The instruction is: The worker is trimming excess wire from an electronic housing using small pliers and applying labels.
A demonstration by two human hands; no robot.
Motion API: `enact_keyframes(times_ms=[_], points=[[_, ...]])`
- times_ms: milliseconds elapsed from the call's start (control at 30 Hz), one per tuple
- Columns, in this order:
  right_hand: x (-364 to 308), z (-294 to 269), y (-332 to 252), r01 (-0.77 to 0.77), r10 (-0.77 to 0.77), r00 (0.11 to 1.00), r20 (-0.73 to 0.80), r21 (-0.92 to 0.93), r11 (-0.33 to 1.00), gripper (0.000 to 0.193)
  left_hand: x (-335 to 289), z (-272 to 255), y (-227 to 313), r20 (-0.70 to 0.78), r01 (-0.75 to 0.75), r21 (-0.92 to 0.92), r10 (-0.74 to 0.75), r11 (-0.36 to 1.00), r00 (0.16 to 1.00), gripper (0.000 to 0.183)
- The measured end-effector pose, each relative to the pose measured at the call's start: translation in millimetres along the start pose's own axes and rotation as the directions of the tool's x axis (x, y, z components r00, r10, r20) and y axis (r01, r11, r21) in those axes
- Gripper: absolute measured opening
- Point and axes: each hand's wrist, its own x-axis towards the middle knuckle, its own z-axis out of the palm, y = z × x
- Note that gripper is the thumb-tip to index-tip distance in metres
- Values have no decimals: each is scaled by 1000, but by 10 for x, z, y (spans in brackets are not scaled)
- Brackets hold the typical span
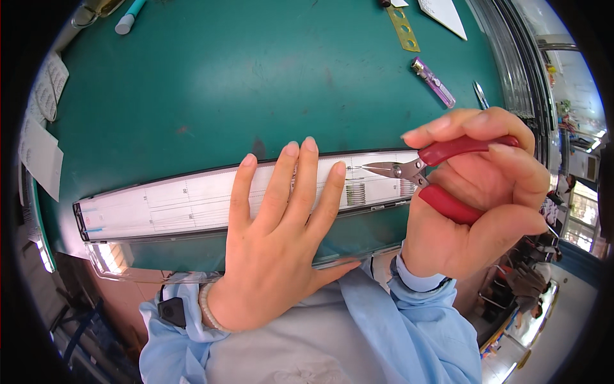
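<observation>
A long narrow tray (169, 232) with a dark rim and a white lined sheet (121, 214) inside lies across the near part of the green table. My left hand (275, 237) rests flat on it, fingers spread. A thin silvery chain (293, 178) shows between two of its fingers. My right hand (486, 179) is curled around red-handled pliers (441, 153). Their pointed metal jaws aim left, close to my left index fingertip, with a fine thread-like piece near the tip. Several thin dark pieces (355, 194) are lined up in the tray beside that fingertip.
On the green mat (192, 96) lie a purple lighter (433, 82), a yellow strip with holes (404, 30), tweezers-like metal tips (480, 93) and a turquoise pen (131, 16). White tags (41, 153) hang at the left edge. Clear plastic tray lids (505, 57) are stacked at right.
</observation>
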Motion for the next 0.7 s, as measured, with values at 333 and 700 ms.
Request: enact_keyframes(times_ms=[333,700], points=[[-12,-22,60,117,-119,992,40,55,992,63,16,-22,7,19,12,19,-12,1000,1000,99],[-33,-28,-29,38,-39,999,-26,-30,999,59,23,-28,1,42,-2,14,1,1000,999,95]])
